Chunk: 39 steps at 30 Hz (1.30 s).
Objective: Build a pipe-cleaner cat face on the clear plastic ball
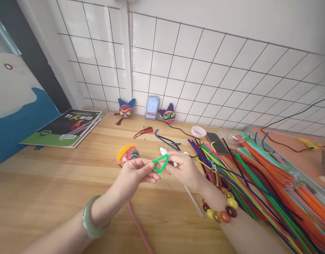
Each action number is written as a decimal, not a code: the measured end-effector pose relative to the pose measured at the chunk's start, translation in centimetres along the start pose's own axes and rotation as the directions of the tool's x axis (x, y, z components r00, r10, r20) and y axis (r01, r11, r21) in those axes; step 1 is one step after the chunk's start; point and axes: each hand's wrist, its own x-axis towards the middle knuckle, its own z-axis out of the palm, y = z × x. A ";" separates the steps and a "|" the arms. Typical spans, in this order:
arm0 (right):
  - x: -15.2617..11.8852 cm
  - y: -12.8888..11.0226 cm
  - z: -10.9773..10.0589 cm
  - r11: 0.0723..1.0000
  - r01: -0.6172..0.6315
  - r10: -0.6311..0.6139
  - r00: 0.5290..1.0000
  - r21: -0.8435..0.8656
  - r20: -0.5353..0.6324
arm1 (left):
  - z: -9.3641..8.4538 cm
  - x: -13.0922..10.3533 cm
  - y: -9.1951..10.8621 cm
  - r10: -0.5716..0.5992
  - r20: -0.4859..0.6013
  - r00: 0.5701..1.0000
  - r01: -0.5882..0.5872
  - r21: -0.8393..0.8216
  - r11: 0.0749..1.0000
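Note:
A green pipe cleaner (160, 170), bent into a small triangular loop, is pinched between my two hands above the table. My left hand (138, 171) grips its left corner with thumb and fingers. At the upper right side, my right hand (182, 167) holds it between thumb and fingertips. Just behind my left hand sits a round ball (126, 152) wrapped in yellow, orange and multicoloured strands, partly hidden by that hand. A white hot glue gun (163, 151) lies behind my right hand, which covers much of it.
Piles of coloured pipe cleaners (247, 190) cover the right side, with scissors (217, 178) among them. Two finished cat-like masks (126, 109) and a phone (152, 107) stand against the wall. A pink bowl (198, 132), a dark phone (217, 143) and a book (64, 127) lie around.

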 end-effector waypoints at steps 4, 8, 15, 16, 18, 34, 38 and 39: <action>0.0 -0.3 0.1 0.998 -0.056 0.056 0.998 0.007 0.002 | 0.1 0.0 -0.1 0.029 -0.036 0.999 -0.028 0.029 0.999; -0.1 -0.1 0.2 0.989 -0.125 0.121 0.991 0.081 0.050 | 0.0 0.0 -0.3 0.057 -0.028 0.998 -0.055 0.049 0.997; -0.1 0.3 0.7 0.891 -0.301 0.267 0.953 0.338 0.144 | -0.3 0.1 -0.5 0.091 -0.007 0.996 -0.091 0.036 0.995; 0.0 0.3 0.8 0.885 -0.313 0.280 0.949 0.345 0.143 | -0.3 0.1 -0.5 0.093 -0.008 0.996 -0.093 0.031 0.995; -0.1 0.3 0.8 0.893 -0.309 0.283 0.951 0.328 0.126 | -0.4 0.1 -0.6 0.101 -0.011 0.995 -0.101 0.023 0.995; 0.2 0.2 -0.9 0.973 -0.157 0.152 0.987 0.171 0.046 | -0.7 0.5 -0.5 0.181 -0.070 0.981 -0.178 0.038 0.983; -0.1 -0.9 -0.9 0.998 -0.065 0.067 0.979 0.017 -0.194 | -0.8 0.5 -0.5 0.237 -0.127 0.963 -0.225 0.100 0.969; -0.3 -1.2 -0.6 0.998 -0.043 0.035 0.981 -0.037 -0.190 | -0.8 0.5 -0.6 0.251 -0.130 0.959 -0.235 0.129 0.963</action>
